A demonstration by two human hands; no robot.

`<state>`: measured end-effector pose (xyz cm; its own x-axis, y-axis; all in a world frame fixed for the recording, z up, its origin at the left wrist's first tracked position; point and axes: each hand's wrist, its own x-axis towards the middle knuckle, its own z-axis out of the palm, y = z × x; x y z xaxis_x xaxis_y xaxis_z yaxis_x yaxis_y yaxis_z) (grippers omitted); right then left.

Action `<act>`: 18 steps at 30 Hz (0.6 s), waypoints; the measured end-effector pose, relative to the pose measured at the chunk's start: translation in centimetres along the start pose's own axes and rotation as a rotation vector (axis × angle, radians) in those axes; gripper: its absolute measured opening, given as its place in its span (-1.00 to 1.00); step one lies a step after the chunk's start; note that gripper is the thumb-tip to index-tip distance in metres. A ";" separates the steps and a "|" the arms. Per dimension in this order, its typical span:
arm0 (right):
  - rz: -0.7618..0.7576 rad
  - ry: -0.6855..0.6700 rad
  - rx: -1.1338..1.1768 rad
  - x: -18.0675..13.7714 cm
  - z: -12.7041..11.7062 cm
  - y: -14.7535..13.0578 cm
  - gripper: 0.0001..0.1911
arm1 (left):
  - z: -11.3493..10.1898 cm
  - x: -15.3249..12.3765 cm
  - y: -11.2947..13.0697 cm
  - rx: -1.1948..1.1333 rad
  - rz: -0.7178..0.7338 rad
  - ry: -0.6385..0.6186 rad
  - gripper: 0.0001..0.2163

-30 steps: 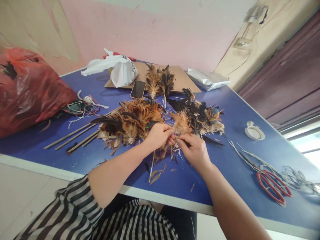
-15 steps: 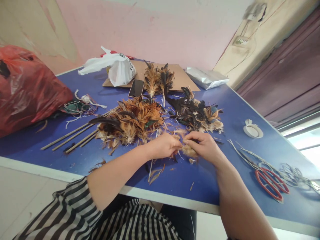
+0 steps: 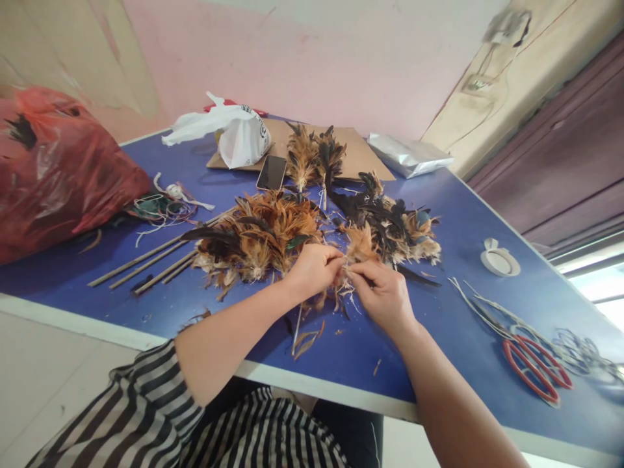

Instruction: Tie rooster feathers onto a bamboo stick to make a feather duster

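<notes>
My left hand [image 3: 312, 268] and my right hand [image 3: 385, 294] meet above the blue table, their fingers pinched together. Between them is a small bunch of tan feathers [image 3: 361, 243], its tips pointing away from me and its base at my fingertips. Whitish strands hang just below the pinch. To the left lies a heap of orange-brown feathers [image 3: 277, 221]; behind my right hand is a pile of black feathers [image 3: 385, 218]. Loose feather bits [image 3: 307, 341] and a thin stick [image 3: 296, 331] lie near my left wrist.
Several sticks [image 3: 146, 259] lie at the left, near a red plastic bag [image 3: 58, 175] and tangled string [image 3: 170, 205]. At the back are a phone [image 3: 272, 173], white bag [image 3: 244, 140], cardboard [image 3: 361, 156] and tied feather bundles [image 3: 303, 156]. Red-handled scissors [image 3: 536, 370] and a tape roll [image 3: 500, 259] are right.
Both hands have shifted slightly, the right one leftward. The tan feather bunch, earlier beneath my right hand, now points up and away above the fingertips. The view has moved a little.
</notes>
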<state>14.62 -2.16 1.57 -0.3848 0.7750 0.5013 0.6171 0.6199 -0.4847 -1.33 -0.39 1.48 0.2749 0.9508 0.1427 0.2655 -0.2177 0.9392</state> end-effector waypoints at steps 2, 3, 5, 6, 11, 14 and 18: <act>-0.119 -0.042 -0.202 -0.2 -0.2 -0.4 -0.82 | -0.1 -0.2 -0.2 0.276 0.142 -0.017 -0.80; -0.162 -0.061 -0.284 -0.2 -0.3 -0.5 -0.81 | -0.1 -0.2 -0.2 0.403 0.199 -0.036 -0.80; -0.200 -0.077 -0.369 -0.2 -0.6 -0.4 -0.80 | -0.1 -0.3 -0.2 0.597 0.272 -0.095 -0.81; -0.198 -0.075 -0.371 -0.1 -0.9 -0.2 -0.81 | -0.1 -0.4 -0.2 0.656 0.291 -0.133 -0.82; -0.056 -0.179 0.004 0.6 -2.3 1.7 -0.85 | -0.5 -0.6 0.4 0.455 0.319 -0.376 -0.84; 0.131 -0.265 0.394 0.6 -2.6 2.8 -0.84 | -0.3 -0.7 0.7 -0.040 0.091 -0.434 -0.83; 0.314 -0.116 0.614 0.3 -1.3 3.3 -0.79 | 0.2 -0.4 0.8 -0.562 -0.212 -0.265 -0.84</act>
<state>17.44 0.00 1.04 -0.3437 0.9158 0.2079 0.2247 0.2951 -0.9287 -1.08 -0.95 2.09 0.5073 0.8583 -0.0775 -0.1642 0.1846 0.9690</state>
